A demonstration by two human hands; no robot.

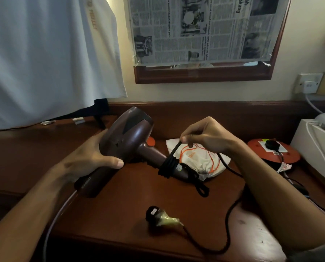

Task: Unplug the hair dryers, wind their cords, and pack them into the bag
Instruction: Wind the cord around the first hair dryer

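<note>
Left hand (93, 156) grips the barrel of a dark maroon plastic hair dryer (127, 137), held above the middle of the reddish-brown wooden tabletop (139, 195). Right hand (205, 137) pinches its black cord (174, 150), coiled round the handle. Black plug (158, 214) lies near the front edge; white drawstring bag (199, 159) lies toward the back.

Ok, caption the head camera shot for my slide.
Left hand steadies hair dryer while right hand winds black cord round its handle.

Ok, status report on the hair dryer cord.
Left hand grips maroon hair dryer. Right hand pinches black cord, partly wound round handle. Plug loose on desk.
</note>
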